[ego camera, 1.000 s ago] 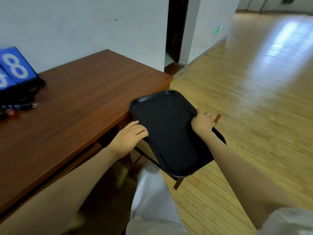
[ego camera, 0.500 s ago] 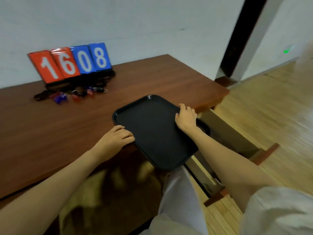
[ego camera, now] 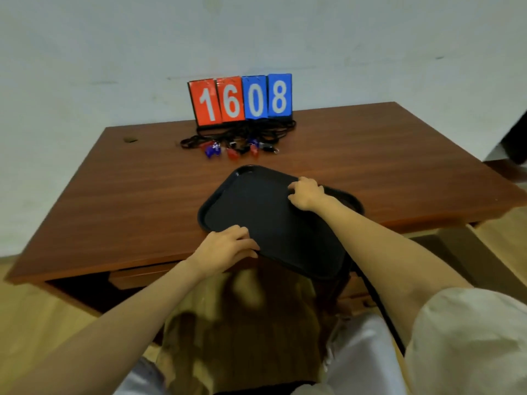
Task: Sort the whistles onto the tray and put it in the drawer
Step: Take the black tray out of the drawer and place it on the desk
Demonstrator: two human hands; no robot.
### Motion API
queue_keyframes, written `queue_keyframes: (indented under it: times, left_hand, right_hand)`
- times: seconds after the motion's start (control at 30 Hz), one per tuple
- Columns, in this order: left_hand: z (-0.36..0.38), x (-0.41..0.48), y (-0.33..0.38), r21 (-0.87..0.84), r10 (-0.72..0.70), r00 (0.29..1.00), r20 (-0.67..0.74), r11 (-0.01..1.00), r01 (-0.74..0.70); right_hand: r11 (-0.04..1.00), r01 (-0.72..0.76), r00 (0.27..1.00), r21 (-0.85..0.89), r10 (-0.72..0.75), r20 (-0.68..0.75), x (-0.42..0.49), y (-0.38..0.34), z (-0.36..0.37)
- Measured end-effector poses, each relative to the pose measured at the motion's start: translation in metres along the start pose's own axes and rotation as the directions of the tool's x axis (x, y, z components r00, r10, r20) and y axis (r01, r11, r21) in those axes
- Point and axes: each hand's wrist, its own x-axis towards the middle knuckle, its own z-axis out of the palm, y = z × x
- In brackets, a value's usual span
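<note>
A black tray [ego camera: 265, 218] with nothing on it hangs tilted over the front edge of the brown desk [ego camera: 137, 195]. My left hand [ego camera: 228, 246] grips its near left edge. My right hand [ego camera: 306, 193] grips its far right edge, fingers curled over the rim. Several red and blue whistles [ego camera: 231, 148] on tangled black cords lie in a heap at the back of the desk, well beyond the tray. The open drawer [ego camera: 467, 252] juts out at the right under the desk top.
A score flip board [ego camera: 241, 99] reading 1608 stands against the white wall behind the whistles. A small dark hole [ego camera: 129, 140] marks the desk's back left. A doorway [ego camera: 516, 138] is at the far right. Wooden floor surrounds the desk.
Both hands carried the tray from the drawer at the desk's right end up and over the desk top. My view swung left, now facing the desk squarely.
</note>
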Motion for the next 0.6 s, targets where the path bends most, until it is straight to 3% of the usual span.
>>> queue_keyframes:
  times: [0.2, 0.4, 0.53, 0.6]
  left_hand:
    - [0.002, 0.017, 0.016, -0.01, -0.246, 0.966, -0.083, 0.969, 0.246]
    - [0.0, 0.04, 0.019, -0.183, -0.49, 0.867, 0.089, 0.848, 0.497]
    - [-0.008, 0.052, 0.007, -0.392, -0.598, 0.763, 0.243, 0.659, 0.642]
    - [-0.013, 0.055, -0.004, -0.403, -0.632, 0.734, 0.25, 0.621, 0.672]
  right_hand:
    - [0.982, 0.169, 0.976, -0.084, -0.155, 0.152, -0.006, -0.024, 0.024]
    - [0.979, 0.168, 0.982, -0.116, -0.156, 0.105, -0.006, -0.015, 0.026]
    - [0.984, 0.149, 0.985, -0.098, -0.138, 0.108, -0.001, -0.003, 0.022]
    - [0.98, 0.17, 0.978, -0.107, -0.155, 0.14, 0.002, -0.001, 0.02]
